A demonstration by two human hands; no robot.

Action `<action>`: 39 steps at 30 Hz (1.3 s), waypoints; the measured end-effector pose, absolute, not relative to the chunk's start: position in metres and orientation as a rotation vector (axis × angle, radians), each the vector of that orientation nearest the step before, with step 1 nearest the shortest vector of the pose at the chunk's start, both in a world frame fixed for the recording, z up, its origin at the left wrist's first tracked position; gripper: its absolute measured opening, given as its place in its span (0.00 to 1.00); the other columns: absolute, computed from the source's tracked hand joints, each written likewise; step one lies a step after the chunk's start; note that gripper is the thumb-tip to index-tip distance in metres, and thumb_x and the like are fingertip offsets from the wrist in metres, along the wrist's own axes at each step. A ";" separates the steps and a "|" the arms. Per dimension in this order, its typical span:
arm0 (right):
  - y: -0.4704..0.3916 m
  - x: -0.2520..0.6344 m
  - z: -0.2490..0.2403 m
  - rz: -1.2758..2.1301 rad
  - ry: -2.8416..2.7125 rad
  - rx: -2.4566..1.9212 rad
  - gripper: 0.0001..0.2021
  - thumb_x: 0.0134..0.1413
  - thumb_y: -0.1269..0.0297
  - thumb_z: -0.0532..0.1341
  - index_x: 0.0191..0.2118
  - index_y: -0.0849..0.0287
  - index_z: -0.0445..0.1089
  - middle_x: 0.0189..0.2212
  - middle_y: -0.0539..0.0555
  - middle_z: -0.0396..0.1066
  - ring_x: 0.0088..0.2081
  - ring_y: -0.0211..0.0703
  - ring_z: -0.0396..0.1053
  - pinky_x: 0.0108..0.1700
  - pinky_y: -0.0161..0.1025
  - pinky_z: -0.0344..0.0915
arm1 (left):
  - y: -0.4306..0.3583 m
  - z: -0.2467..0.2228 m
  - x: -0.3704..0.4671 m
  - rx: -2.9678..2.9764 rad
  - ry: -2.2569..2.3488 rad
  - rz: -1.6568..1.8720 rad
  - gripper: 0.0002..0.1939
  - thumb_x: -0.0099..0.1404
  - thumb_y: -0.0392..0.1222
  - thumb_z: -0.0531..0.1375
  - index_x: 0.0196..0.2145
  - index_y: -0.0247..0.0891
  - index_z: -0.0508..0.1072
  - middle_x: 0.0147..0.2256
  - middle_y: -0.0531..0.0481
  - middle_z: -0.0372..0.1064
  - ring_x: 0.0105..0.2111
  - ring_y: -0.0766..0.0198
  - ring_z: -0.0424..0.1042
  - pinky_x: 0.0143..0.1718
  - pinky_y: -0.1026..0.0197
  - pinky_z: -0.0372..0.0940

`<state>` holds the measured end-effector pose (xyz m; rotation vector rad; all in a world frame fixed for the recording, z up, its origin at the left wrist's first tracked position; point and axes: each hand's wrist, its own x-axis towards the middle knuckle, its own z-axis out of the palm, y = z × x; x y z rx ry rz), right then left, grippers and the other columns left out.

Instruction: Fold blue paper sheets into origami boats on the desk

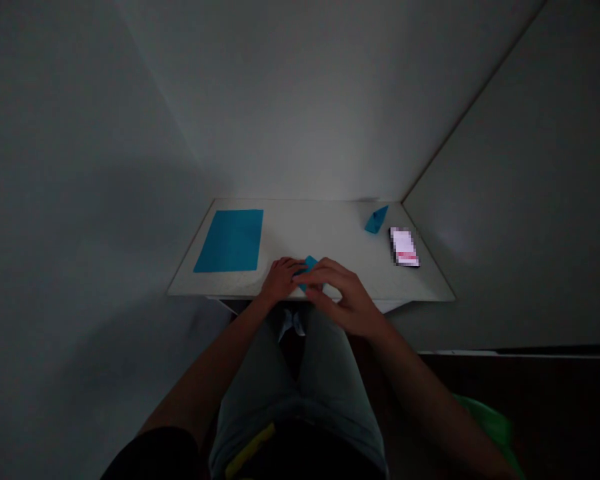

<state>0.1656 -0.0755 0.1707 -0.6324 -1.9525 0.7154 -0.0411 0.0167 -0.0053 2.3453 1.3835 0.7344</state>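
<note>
A small folded piece of blue paper (311, 262) lies near the front edge of the white table, largely covered by my hands. My left hand (279, 279) rests flat at its left side, fingers stretched out with their tips on the paper. From the right, my right hand (347, 297) reaches over it, fingers curved and thumb bent in around the paper. The fingertips of both hands nearly meet. At the back right stands a finished-looking blue paper boat (376, 221).
On the left of the white table (310, 227) lies a flat blue sheet (230, 241). A phone (404, 247) with a lit, blurred screen lies at the right. Walls close in the back and both sides. A green object (487, 420) is at the lower right.
</note>
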 end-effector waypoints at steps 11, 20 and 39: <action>-0.007 0.226 -0.024 0.356 -2.033 -1.546 0.22 0.70 0.55 0.65 0.64 0.55 0.74 0.60 0.65 0.75 0.59 0.63 0.71 0.60 0.60 0.69 | 0.020 -0.003 -0.043 2.362 1.464 0.632 0.23 0.76 0.49 0.65 0.65 0.44 0.75 0.62 0.41 0.74 0.64 0.46 0.69 0.66 0.42 0.61; 0.012 0.233 -0.030 0.454 -2.009 -1.330 0.09 0.72 0.58 0.62 0.47 0.54 0.79 0.47 0.61 0.79 0.52 0.58 0.74 0.59 0.57 0.69 | 0.023 -0.005 -0.044 2.362 1.496 0.661 0.08 0.75 0.44 0.66 0.48 0.40 0.77 0.54 0.41 0.74 0.57 0.48 0.73 0.60 0.46 0.65; 0.003 0.226 -0.023 0.828 -1.567 -1.367 0.18 0.66 0.43 0.63 0.50 0.51 0.73 0.29 0.49 0.74 0.31 0.46 0.72 0.36 0.42 0.68 | 0.025 -0.009 -0.047 2.234 1.461 0.742 0.21 0.74 0.44 0.69 0.62 0.41 0.75 0.49 0.44 0.80 0.52 0.50 0.78 0.59 0.48 0.65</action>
